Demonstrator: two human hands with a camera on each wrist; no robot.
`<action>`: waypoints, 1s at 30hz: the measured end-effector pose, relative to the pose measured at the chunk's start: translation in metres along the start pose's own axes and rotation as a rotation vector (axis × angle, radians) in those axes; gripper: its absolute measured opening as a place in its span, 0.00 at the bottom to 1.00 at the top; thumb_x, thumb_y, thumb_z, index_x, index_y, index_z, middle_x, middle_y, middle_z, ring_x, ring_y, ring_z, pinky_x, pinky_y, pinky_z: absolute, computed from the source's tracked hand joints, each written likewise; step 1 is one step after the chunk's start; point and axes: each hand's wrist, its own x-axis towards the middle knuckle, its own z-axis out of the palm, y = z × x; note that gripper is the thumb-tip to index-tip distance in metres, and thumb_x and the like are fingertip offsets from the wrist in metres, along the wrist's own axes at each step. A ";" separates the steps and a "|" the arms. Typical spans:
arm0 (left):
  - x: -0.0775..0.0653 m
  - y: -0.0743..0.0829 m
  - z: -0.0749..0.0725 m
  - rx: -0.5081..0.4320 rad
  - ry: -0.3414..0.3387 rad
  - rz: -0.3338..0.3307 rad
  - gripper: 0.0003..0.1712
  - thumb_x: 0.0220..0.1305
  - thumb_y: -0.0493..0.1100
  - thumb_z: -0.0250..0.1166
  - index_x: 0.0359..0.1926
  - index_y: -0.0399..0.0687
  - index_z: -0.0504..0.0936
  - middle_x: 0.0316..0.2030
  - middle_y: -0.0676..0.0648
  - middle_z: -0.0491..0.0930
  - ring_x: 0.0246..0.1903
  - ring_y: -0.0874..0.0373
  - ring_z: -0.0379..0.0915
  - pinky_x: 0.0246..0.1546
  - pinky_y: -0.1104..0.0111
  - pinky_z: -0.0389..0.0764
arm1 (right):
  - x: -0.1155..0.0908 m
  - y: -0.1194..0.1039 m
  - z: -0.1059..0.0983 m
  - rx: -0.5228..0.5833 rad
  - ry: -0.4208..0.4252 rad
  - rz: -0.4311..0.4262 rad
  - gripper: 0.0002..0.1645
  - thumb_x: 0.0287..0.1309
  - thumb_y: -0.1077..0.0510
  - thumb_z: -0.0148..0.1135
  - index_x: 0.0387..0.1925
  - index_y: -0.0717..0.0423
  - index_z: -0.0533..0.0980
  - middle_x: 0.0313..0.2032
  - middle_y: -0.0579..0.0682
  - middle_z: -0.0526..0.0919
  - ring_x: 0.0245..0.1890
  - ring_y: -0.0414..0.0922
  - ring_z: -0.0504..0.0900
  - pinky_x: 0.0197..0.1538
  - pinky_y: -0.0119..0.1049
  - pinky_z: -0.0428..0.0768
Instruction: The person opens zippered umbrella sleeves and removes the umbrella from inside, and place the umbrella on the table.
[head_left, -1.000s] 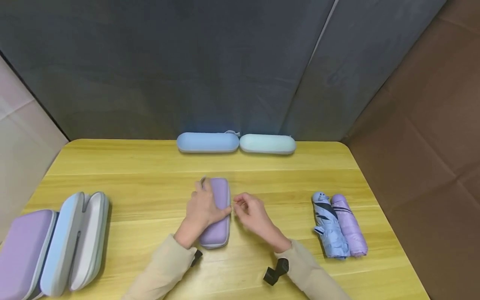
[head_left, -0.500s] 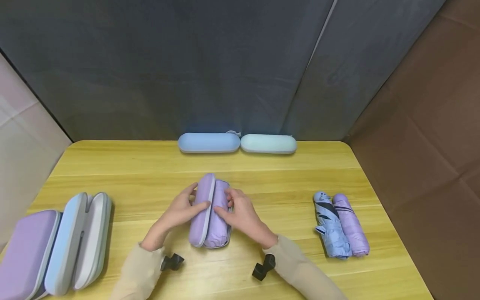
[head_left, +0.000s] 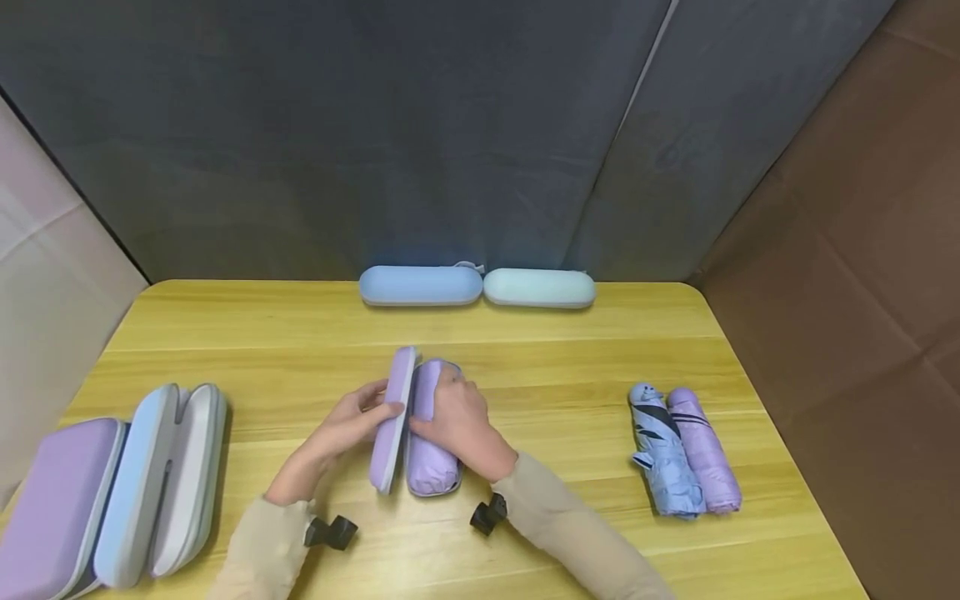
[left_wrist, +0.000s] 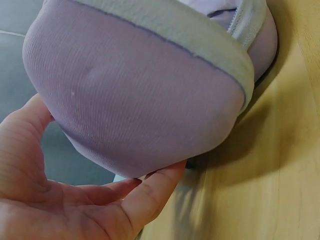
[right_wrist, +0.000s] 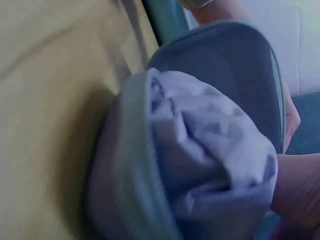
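Note:
In the middle of the table a purple zip case stands unzipped, its lid raised on the left side. My left hand holds that lid, thumb on its edge and fingers on its outer face. In the left wrist view, fingertips touch the underside of the rounded lid end. A folded purple umbrella lies in the case's lower half. Over the umbrella's upper part my right hand grips it, fingers curled around its far side. Its crumpled fabric end shows in the right wrist view.
Upright at left stand a large purple case, a light blue case and a partly opened pale case. A blue case and a mint case line the back edge. Blue and purple folded umbrellas lie right.
The purple case, closed a second ago, has opened. My left hand has swung its lid up to the left, and my right hand has moved from the case's right edge onto the umbrella inside.

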 end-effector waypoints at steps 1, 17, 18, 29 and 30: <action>0.000 -0.001 0.000 -0.001 0.001 0.001 0.41 0.61 0.43 0.58 0.67 0.26 0.51 0.57 0.26 0.65 0.49 0.46 0.72 0.47 0.60 0.78 | 0.002 -0.002 0.001 -0.005 -0.010 0.013 0.54 0.40 0.40 0.71 0.59 0.72 0.60 0.39 0.60 0.77 0.35 0.55 0.80 0.27 0.41 0.79; -0.007 0.001 0.004 -0.029 0.052 -0.017 0.43 0.62 0.45 0.59 0.68 0.27 0.49 0.60 0.27 0.63 0.50 0.45 0.72 0.46 0.61 0.79 | 0.010 0.009 -0.002 0.460 -0.083 0.060 0.53 0.41 0.57 0.71 0.67 0.61 0.54 0.52 0.62 0.74 0.43 0.54 0.78 0.39 0.40 0.80; -0.007 0.001 0.004 -0.029 0.060 -0.019 0.43 0.62 0.45 0.59 0.68 0.27 0.49 0.60 0.27 0.62 0.51 0.45 0.71 0.46 0.61 0.79 | 0.009 0.010 -0.004 0.481 -0.074 0.050 0.53 0.41 0.57 0.71 0.67 0.61 0.54 0.52 0.62 0.74 0.43 0.53 0.78 0.38 0.39 0.80; -0.023 0.004 -0.013 0.039 0.162 -0.043 0.43 0.62 0.45 0.60 0.68 0.26 0.50 0.58 0.26 0.64 0.47 0.48 0.73 0.43 0.63 0.80 | -0.004 0.025 -0.036 0.535 -0.053 0.049 0.52 0.40 0.59 0.67 0.68 0.56 0.54 0.52 0.63 0.73 0.41 0.55 0.76 0.32 0.40 0.80; -0.026 0.004 -0.018 0.068 0.172 -0.042 0.43 0.62 0.46 0.60 0.68 0.26 0.50 0.57 0.26 0.65 0.46 0.48 0.73 0.42 0.64 0.80 | -0.005 0.029 -0.038 0.525 -0.051 0.052 0.51 0.40 0.59 0.67 0.68 0.57 0.54 0.52 0.63 0.73 0.42 0.55 0.76 0.33 0.40 0.80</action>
